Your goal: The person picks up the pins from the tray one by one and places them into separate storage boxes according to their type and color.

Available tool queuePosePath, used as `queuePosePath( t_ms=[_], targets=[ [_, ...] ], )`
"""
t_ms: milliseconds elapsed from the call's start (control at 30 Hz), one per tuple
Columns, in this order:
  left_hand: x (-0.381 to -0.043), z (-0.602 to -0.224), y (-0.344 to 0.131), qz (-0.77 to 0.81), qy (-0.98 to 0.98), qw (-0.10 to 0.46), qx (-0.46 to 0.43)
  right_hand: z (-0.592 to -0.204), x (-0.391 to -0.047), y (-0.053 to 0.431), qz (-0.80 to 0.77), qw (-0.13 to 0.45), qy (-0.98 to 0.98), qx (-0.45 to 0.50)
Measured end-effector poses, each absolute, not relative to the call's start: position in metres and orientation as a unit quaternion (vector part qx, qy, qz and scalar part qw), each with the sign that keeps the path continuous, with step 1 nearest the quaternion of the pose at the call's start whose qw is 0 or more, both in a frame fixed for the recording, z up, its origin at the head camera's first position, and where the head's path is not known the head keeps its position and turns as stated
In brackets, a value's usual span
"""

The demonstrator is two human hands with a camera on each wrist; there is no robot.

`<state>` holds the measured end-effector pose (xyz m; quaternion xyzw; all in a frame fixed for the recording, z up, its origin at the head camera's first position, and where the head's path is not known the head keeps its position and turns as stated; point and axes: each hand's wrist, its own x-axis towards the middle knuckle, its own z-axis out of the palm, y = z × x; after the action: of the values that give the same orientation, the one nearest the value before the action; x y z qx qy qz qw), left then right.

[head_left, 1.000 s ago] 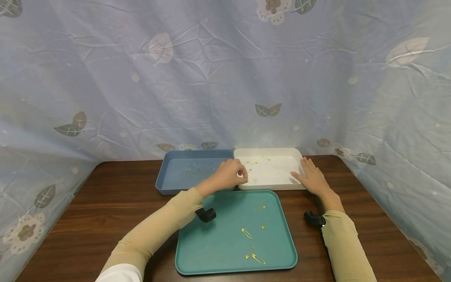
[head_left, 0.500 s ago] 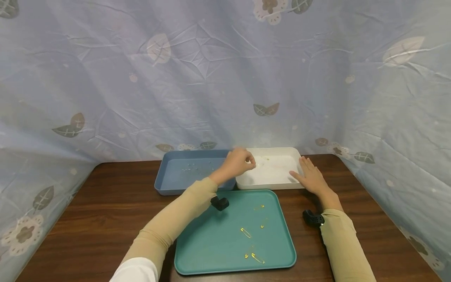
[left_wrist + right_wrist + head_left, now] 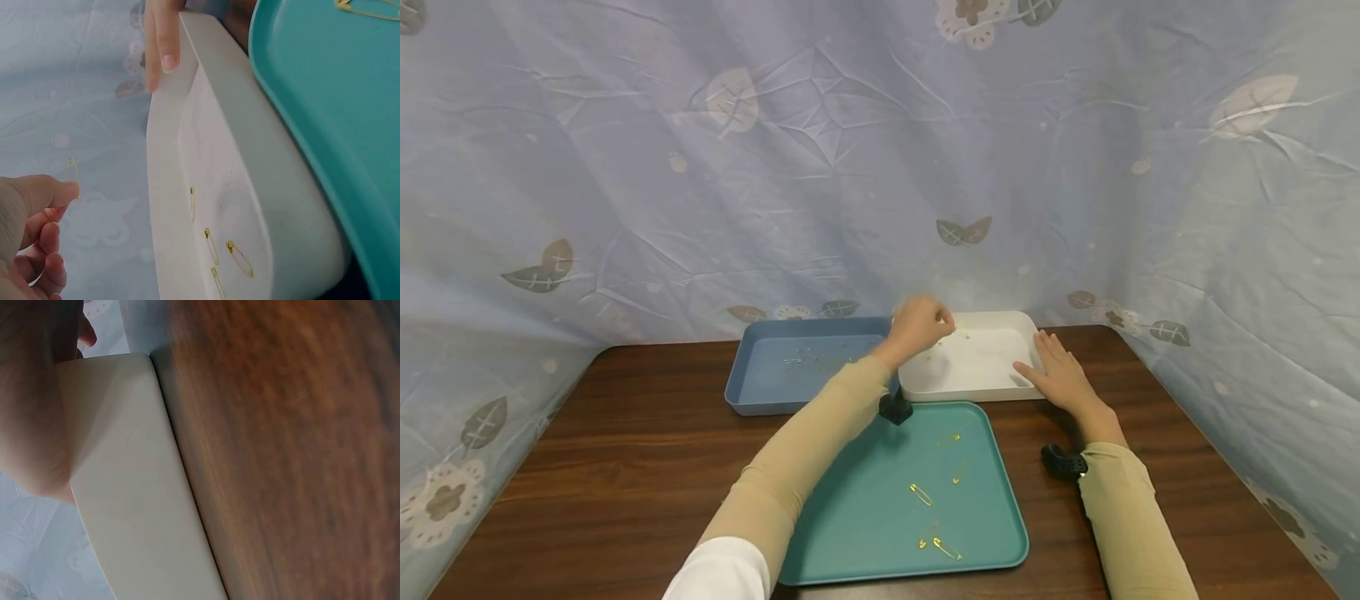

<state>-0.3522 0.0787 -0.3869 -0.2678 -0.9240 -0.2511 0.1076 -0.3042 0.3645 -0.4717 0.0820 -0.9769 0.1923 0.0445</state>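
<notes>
My left hand [image 3: 920, 325] is over the back left part of the white tray [image 3: 992, 387]. In the left wrist view its thumb and forefinger pinch a gold safety pin [image 3: 72, 169]. Several other gold safety pins [image 3: 238, 258] lie on the white tray's floor below that hand. At the tray's right end, my right hand [image 3: 1062, 375] rests on the rim with its fingers straight and spread from the thumb. In the right wrist view that hand [image 3: 31, 425] touches the tray's edge, and most of its fingers are hidden.
A teal tray [image 3: 842, 533] in front bears several gold safety pins [image 3: 921, 494]. To the left of the white tray stands a blue tray [image 3: 760, 387] with several small silvery pins [image 3: 793, 361]. All stand on a dark wooden table [image 3: 625, 467], with a patterned curtain [image 3: 820, 208] behind.
My left hand has moved right and farther back over the white tray, from its near left corner. My right hand has stayed on the tray's right rim.
</notes>
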Motion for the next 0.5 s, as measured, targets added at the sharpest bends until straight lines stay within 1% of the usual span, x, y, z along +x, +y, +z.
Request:
queuePosePath(
  t_ms=[500],
  targets=[
    [-0.367, -0.382, 0.099, -0.237, -0.935, 0.114, -0.239, -0.474, -0.306, 0.366, 0.187, 0.05, -0.978, 0.079]
  ],
)
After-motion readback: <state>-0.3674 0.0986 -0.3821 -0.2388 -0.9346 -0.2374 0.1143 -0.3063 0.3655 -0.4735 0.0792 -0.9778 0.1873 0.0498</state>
